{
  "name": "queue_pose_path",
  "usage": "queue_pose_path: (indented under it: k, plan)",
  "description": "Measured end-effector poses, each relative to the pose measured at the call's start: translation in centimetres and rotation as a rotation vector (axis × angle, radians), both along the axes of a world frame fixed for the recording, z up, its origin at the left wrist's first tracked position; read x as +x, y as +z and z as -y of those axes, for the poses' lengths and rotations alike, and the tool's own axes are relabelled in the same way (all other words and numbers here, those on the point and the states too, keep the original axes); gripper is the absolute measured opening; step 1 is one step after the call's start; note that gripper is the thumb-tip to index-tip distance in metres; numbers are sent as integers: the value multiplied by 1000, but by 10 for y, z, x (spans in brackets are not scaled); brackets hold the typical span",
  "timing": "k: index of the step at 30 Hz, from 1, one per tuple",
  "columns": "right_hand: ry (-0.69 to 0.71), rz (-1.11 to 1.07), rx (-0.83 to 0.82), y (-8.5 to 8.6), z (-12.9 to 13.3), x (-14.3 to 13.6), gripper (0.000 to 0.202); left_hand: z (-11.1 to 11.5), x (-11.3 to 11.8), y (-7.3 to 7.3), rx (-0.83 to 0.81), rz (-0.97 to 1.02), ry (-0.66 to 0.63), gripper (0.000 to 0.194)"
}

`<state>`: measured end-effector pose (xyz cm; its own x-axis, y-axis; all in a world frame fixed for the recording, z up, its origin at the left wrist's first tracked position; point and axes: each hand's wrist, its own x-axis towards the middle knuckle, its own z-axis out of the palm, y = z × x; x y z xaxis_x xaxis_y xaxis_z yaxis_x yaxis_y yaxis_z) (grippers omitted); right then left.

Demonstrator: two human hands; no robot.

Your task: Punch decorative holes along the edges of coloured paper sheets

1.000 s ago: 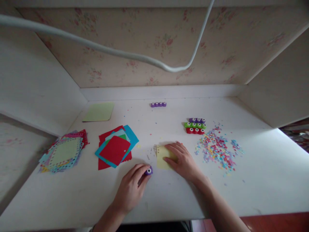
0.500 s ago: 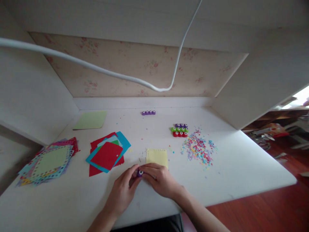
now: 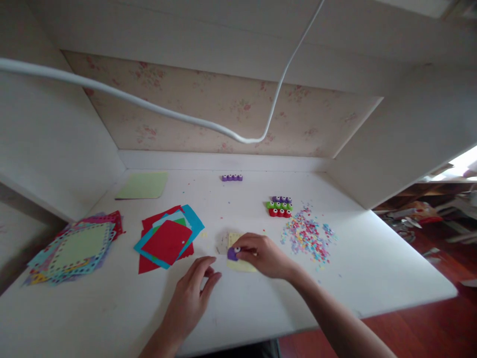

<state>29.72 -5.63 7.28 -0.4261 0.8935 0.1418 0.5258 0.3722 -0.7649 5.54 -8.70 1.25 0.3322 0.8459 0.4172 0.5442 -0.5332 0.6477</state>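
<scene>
Pinched in the fingers of my right hand [image 3: 263,253] is a small purple craft punch [image 3: 233,253], its white button facing up. It is over the left part of a yellow sheet of paper [image 3: 242,267], which the hand partly covers; I cannot tell whether punch and paper touch. Small holes run along the sheet's top edge. To the left of the sheet, my left hand [image 3: 194,288] rests near the table with thumb and fingers apart, holding nothing. Tiny punched bits [image 3: 222,244] lie beside the sheet's left edge.
Coloured paper squares [image 3: 167,241] and a pile of hole-edged sheets [image 3: 80,248] lie left; pale green paper [image 3: 143,185] is behind. More punches stand in a purple row [image 3: 232,178] and a mixed block [image 3: 279,206], near scattered confetti [image 3: 307,231]. A white cable [image 3: 167,113] hangs across.
My right hand has carried the purple punch right, away from my left hand and over the yellow sheet. My left hand has let go of it and opened.
</scene>
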Motion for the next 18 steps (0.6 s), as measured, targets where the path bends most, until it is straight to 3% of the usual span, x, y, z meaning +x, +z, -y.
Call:
queue_pose_path:
  k: [3,5,6,11,18]
  plan:
    - [-238,101,10,6,-43,42,19,-1,3,2,104,-152,-69,19]
    - [-520,404,64,11,-73,71,22,-2,6,3,167,-279,-145,22]
    - [-592,472,77,13,-87,84,25,-2,7,4,184,-335,-175,23]
    - [-696,681,44,14,-128,116,31,-3,8,10,211,-466,-227,32]
    - [-690,903,-25,1,-137,112,29,-2,12,17,119,-450,-212,32]
